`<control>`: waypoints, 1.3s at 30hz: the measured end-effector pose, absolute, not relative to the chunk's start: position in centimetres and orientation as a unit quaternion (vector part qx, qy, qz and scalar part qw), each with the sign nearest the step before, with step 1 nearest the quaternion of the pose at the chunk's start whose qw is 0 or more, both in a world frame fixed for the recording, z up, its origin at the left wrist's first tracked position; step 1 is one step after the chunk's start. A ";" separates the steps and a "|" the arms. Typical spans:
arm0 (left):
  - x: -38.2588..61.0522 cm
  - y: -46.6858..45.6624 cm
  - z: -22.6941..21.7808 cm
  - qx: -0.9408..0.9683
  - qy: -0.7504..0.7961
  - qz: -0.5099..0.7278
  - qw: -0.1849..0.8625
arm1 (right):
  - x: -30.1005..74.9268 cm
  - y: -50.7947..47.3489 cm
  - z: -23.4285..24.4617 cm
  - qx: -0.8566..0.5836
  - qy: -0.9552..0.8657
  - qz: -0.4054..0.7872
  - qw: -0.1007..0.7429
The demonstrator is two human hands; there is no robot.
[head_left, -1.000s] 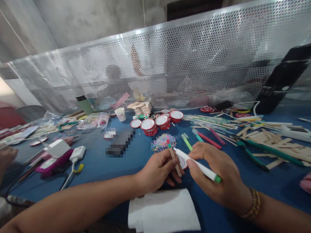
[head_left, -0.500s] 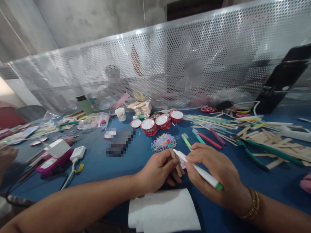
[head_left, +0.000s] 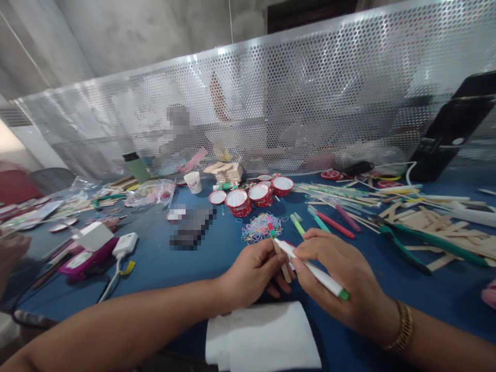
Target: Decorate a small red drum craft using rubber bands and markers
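Note:
My left hand pinches a wooden craft stick whose top end is coloured red and green. My right hand grips a white marker with a green end, its tip resting on the stick. Both hands hover over the blue table, just above a folded white paper towel. A gold bracelet sits on my right wrist.
A pile of coloured rubber bands, loose markers, red-and-white paper cups, green-handled pliers and many wooden sticks lie beyond. A white charger and pink box sit left. A perforated metal screen backs the table.
My right hand has shifted the marker slightly left and down along the stick. The left hand holds the stick nearly still.

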State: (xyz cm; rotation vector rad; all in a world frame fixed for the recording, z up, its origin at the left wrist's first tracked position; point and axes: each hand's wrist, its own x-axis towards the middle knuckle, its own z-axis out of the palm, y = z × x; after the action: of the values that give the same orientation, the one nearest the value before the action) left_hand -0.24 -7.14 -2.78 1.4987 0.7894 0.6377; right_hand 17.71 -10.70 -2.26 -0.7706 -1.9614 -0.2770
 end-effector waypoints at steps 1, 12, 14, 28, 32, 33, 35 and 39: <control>-0.2 -7.2 -2.8 0.651 0.344 0.276 0.618 | 17.7 -10.7 -2.2 -0.315 -0.807 -0.115 0.485; -0.2 -7.1 -2.7 0.644 0.346 0.277 0.624 | 17.7 -10.7 -2.1 -0.330 -0.798 -0.112 0.492; -0.2 -7.1 -2.7 0.645 0.348 0.277 0.622 | 17.7 -10.7 -2.1 -0.327 -0.800 -0.113 0.490; -0.1 -7.2 -2.6 0.650 0.348 0.277 0.616 | 17.6 -10.7 -2.1 -0.318 -0.807 -0.117 0.484; -0.2 -7.1 -2.8 0.648 0.348 0.279 0.618 | 17.7 -10.7 -2.1 -0.326 -0.799 -0.125 0.490; -0.2 -7.1 -2.8 0.647 0.348 0.279 0.619 | 17.7 -10.7 -2.1 -0.326 -0.797 -0.125 0.492; -0.2 -7.1 -2.7 0.646 0.348 0.278 0.620 | 17.7 -10.7 -2.1 -0.323 -0.797 -0.124 0.495; -0.2 -7.2 -2.6 0.646 0.349 0.277 0.620 | 17.7 -10.6 -2.3 -0.312 -0.807 -0.123 0.487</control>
State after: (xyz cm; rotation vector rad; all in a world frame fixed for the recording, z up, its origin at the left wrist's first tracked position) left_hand -0.16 -7.20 -2.56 1.4849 0.8027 0.6359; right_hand 17.67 -10.63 -2.33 -0.7588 -1.9622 -0.2981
